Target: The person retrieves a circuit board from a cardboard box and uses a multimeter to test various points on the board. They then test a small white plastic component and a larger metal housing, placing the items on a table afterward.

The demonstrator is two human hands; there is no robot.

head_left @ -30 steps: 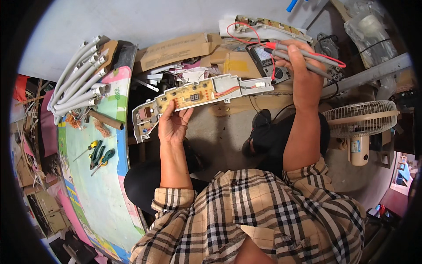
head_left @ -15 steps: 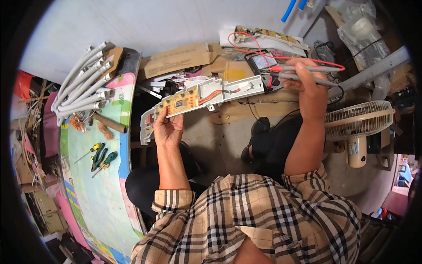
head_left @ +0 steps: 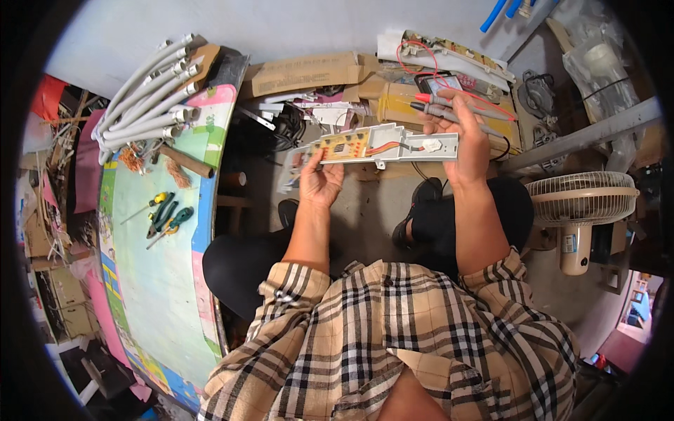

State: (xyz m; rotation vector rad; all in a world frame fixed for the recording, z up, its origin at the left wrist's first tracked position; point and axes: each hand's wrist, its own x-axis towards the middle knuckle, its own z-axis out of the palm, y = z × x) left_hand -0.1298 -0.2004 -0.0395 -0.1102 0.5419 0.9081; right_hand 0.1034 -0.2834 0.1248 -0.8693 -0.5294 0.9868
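Observation:
A long grey-white plastic housing (head_left: pixel 379 158) with a yellow-brown circuit board (head_left: pixel 342 149) in it spans the gap between my hands. My left hand (head_left: pixel 321 184) pinches its lower edge near the board's left part. Coloured wires (head_left: pixel 385 146) run along the tray to a white connector (head_left: pixel 431 145). My right hand (head_left: pixel 469 147) is closed around two test probes, a red-tipped one (head_left: pixel 456 104) and a black-tipped one (head_left: pixel 441 112), both pointing left. Its palm is at the housing's right end, apparently touching it. Behind lies a meter (head_left: pixel 444 82), partly hidden by my right hand.
On the left, a table (head_left: pixel 158 281) carries grey hoses (head_left: pixel 144 105), pliers (head_left: pixel 163 216), screwdrivers and a brown tube (head_left: pixel 187 161). Flattened cardboard (head_left: pixel 305 74) and another board assembly (head_left: pixel 463 59) lie at the back. A beige fan (head_left: pixel 581 200) stands at right, below a slanted metal bar (head_left: pixel 590 135).
The housing has shifted right in the view and come closer to level. My right hand has lowered to its right end, still holding the probes. My left hand keeps its grip.

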